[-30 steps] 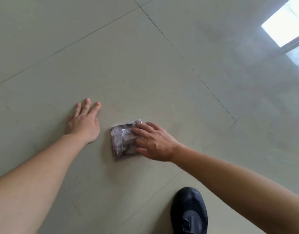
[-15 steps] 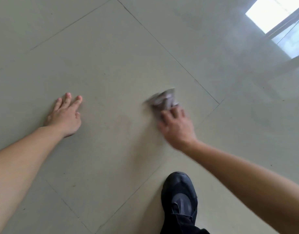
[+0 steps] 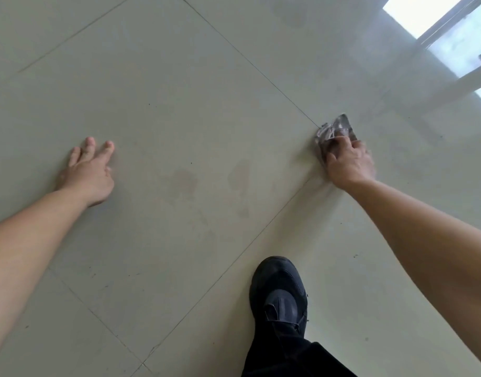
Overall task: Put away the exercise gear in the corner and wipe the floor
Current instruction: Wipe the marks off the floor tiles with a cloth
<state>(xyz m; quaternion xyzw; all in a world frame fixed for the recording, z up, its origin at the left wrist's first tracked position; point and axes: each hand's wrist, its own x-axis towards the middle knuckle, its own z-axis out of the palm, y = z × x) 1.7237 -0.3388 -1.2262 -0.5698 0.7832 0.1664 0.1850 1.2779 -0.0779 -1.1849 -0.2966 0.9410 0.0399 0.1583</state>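
A crumpled grey cloth (image 3: 335, 129) lies on the pale tiled floor (image 3: 195, 110) at the right, on a tile joint. My right hand (image 3: 348, 161) presses down on its near part, fingers curled over it; only the cloth's far end shows. My left hand (image 3: 89, 172) rests flat on the floor at the left, fingers spread and holding nothing. Faint damp smears (image 3: 238, 176) mark the tile between my hands. No exercise gear is in view.
My black shoe (image 3: 278, 292) and dark trouser leg stand on the floor at the bottom centre. A bright window reflection (image 3: 424, 14) shines on the floor at the top right. Tile joints run diagonally across the floor.
My right hand has swept the cloth from beside my left hand out to the right and away from me. The left hand has stayed planted on the floor.
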